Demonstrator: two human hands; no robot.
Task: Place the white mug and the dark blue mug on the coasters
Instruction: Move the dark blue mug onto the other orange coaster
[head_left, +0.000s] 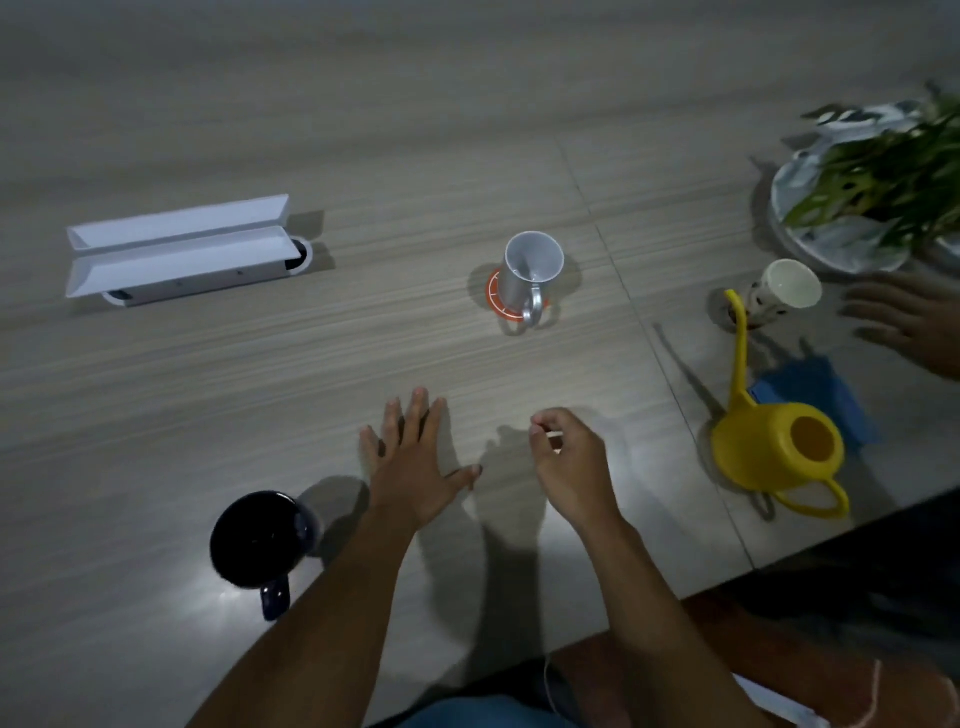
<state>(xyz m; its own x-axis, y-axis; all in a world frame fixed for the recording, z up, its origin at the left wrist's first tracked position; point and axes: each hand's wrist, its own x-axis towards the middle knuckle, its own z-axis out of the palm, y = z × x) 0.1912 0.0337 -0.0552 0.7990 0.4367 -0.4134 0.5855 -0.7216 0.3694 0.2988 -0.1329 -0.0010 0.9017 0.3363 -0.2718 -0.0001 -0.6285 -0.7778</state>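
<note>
The white mug (530, 273) stands upright on an orange coaster (493, 296) at the middle of the table, its handle toward me. The dark blue mug (257, 540) stands near the front left, handle toward me; a bluish edge shows at its right side, and I cannot tell whether that is a coaster. My left hand (415, 457) is flat with fingers spread over the table, right of the blue mug and apart from it. My right hand (571, 462) hovers beside it with fingers curled in; a pale streak shows at the fingertips.
A yellow watering can (779, 457) sits at the right on a blue cloth (831, 395). Behind it are a spotted cup (784, 291) and a plant on a plate (883, 197). Another person's hand (909, 322) reaches in at the far right. A white open box (182, 254) lies at the left.
</note>
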